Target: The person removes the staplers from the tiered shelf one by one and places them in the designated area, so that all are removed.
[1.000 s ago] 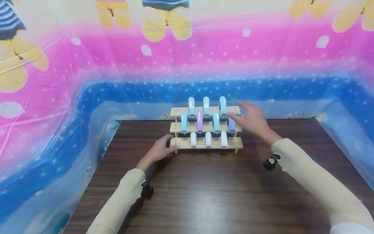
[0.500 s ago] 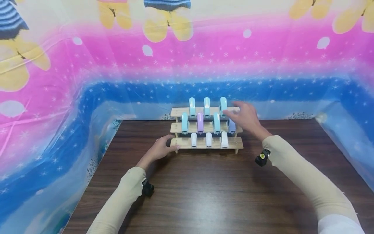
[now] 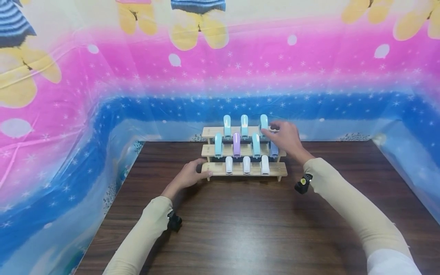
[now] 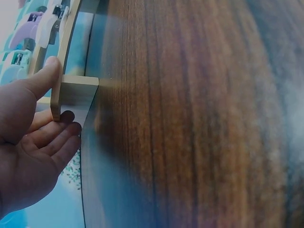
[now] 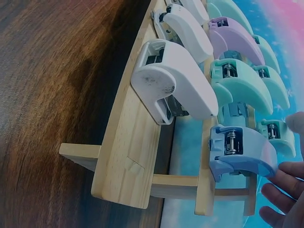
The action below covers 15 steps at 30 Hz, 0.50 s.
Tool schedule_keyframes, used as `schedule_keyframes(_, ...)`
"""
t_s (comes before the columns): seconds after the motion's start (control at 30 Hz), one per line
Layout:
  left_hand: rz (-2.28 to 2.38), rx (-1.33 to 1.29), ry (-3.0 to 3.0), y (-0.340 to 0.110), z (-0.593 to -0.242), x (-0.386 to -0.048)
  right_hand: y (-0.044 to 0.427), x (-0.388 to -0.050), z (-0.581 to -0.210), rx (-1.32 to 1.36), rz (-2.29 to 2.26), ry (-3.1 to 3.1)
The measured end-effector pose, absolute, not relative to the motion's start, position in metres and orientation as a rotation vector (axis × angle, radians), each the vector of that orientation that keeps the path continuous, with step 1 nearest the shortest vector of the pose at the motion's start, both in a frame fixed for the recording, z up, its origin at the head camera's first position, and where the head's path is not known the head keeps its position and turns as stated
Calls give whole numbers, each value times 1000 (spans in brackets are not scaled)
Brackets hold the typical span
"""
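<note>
A three-tier wooden rack [image 3: 214, 168] holds several small staplers. My left hand [image 3: 190, 173] grips the left end of its lowest shelf, thumb on top and fingers below, as the left wrist view shows. My right hand [image 3: 288, 138] is at the top shelf's right end, where thumb and index finger pinch a teal stapler [image 5: 277, 137] from its two sides. Just in front, on the middle shelf, sits a blue stapler [image 5: 247, 151], partly hidden by that hand in the head view. A purple stapler [image 3: 236, 144] stands among teal ones on that tier.
White staplers, including the rightmost white stapler [image 3: 264, 165], line the lowest shelf. The rack stands near the back edge of a dark wooden table [image 3: 237, 221]. Close behind hangs a printed pink and blue cloth [image 3: 192, 105].
My right hand has moved left, from beside the rack onto the rightmost teal stapler, and its fingers have drawn in. My left hand has stayed on the lowest shelf's end.
</note>
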State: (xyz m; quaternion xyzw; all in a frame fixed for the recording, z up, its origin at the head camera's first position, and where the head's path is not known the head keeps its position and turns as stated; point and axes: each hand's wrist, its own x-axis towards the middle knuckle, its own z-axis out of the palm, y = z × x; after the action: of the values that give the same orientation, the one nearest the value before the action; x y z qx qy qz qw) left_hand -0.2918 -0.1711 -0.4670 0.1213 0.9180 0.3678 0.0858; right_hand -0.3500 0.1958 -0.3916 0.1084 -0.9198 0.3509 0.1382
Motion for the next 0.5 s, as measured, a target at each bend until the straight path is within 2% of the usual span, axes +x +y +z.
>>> schedule_keyframes(0.5, 1094, 342, 2745, -171, -470, -296, 191, -355, -394, 311, 1053, -2675)
